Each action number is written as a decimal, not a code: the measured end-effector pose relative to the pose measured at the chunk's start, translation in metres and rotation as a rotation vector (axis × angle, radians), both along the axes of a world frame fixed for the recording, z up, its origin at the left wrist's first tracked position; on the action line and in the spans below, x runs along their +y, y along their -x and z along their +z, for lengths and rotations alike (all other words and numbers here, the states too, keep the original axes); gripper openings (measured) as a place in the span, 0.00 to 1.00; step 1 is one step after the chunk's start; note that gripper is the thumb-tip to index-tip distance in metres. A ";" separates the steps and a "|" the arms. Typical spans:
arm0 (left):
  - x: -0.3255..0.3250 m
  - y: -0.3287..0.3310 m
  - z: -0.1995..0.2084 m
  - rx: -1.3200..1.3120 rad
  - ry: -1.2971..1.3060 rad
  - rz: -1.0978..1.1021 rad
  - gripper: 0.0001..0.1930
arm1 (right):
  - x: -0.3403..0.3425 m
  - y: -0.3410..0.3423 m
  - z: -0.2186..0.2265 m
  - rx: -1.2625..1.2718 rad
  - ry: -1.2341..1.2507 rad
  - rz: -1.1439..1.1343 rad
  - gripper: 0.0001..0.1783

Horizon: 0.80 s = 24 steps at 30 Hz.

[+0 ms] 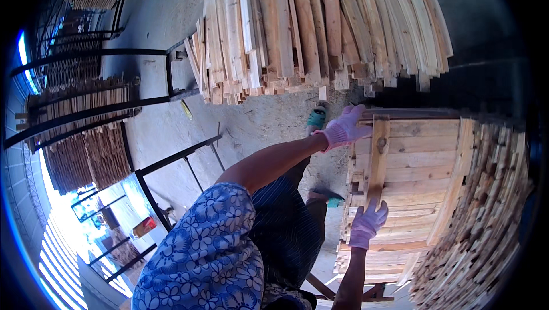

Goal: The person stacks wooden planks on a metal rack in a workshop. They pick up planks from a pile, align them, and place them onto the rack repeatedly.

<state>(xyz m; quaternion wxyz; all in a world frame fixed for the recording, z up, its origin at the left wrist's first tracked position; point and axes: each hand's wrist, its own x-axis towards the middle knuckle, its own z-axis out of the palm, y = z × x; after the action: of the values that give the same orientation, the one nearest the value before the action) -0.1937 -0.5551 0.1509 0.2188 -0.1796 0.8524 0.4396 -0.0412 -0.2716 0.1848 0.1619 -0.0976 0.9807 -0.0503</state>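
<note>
A pale wooden strip (pixel 378 155) lies crosswise over a stack of flat boards (pixel 420 164) at the right. My left hand (pixel 345 128), in a pink work glove, is at the stack's edge beside the strip's far end. Its fingers are stretched and apart, with no clear grip visible. Close to the strip's near end is my right hand (pixel 369 225), gloved the same way. Its fingers are spread over the boards, and its fingertips seem to touch the strip. Another long strip (pixel 454 187) crosses the same boards farther right.
A big pile of long planks (pixel 297 30) rests on the floor beyond the stack. Many board ends (pixel 474 213) are packed at the right. Black metal frames (pixel 171 158) stand on the left, with more stacked wood (pixel 86 155) behind. My green shoe (pixel 316 116) is on the concrete floor.
</note>
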 end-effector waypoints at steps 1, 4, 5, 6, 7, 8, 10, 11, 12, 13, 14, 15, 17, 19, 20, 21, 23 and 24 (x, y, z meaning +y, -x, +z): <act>-0.016 -0.006 0.008 0.088 0.062 0.032 0.40 | -0.027 0.027 0.023 -0.160 0.154 -0.012 0.29; -0.115 -0.014 0.059 0.262 0.072 0.183 0.31 | -0.106 0.082 0.043 -0.511 0.440 -0.093 0.26; -0.162 -0.023 0.058 0.346 0.238 0.203 0.28 | -0.135 0.092 0.034 -0.489 0.556 -0.033 0.27; -0.210 -0.026 0.059 0.246 0.153 0.432 0.32 | -0.168 0.103 0.029 -0.474 0.667 0.026 0.28; -0.258 -0.030 0.050 0.151 0.467 0.474 0.39 | -0.203 0.118 0.024 -0.554 0.752 0.014 0.29; -0.294 -0.022 0.056 -0.067 0.466 0.545 0.43 | -0.241 0.135 0.017 -0.637 0.822 -0.004 0.30; -0.360 -0.007 0.052 -0.210 0.232 0.929 0.50 | -0.314 0.141 -0.031 -0.685 1.056 -0.206 0.33; -0.371 0.011 0.046 -0.254 0.204 0.969 0.52 | -0.338 0.149 -0.071 -0.488 0.904 -0.091 0.38; -0.376 0.022 0.035 -0.299 0.207 1.011 0.54 | -0.369 0.157 -0.079 -0.473 0.786 -0.139 0.42; -0.373 0.037 0.026 -0.315 0.220 1.025 0.57 | -0.394 0.170 -0.085 -0.450 0.657 -0.198 0.46; -0.369 0.035 0.017 -0.332 0.242 1.040 0.59 | -0.436 0.185 -0.047 -0.591 0.539 -0.424 0.49; -0.360 0.043 0.014 -0.325 0.248 1.003 0.58 | -0.446 0.184 -0.048 -0.592 0.518 -0.512 0.54; -0.350 0.047 0.016 -0.335 0.284 0.948 0.58 | -0.475 0.173 -0.052 -0.614 0.489 -0.674 0.62; -0.345 0.056 0.038 -0.427 0.240 0.931 0.56 | -0.487 0.175 -0.050 -0.646 0.418 -0.670 0.61; -0.345 0.055 0.032 -0.387 0.225 0.940 0.54 | -0.480 0.172 -0.058 -0.652 0.476 -0.678 0.59; -0.351 0.043 0.022 -0.362 0.278 0.919 0.55 | -0.478 0.167 -0.054 -0.726 0.589 -0.706 0.56; -0.371 0.023 0.015 -0.254 0.151 0.965 0.57 | -0.472 0.166 -0.040 -0.929 0.861 -0.821 0.48; -0.383 0.015 0.017 -0.159 -0.034 1.021 0.58 | -0.467 0.169 -0.032 -1.045 1.027 -0.902 0.44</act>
<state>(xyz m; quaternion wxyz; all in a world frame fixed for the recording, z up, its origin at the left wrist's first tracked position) -0.2087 -0.9379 0.1678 0.0433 -0.6019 0.6297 0.4892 -0.2105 -0.7390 0.1531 0.4927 0.2760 0.5812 -0.5858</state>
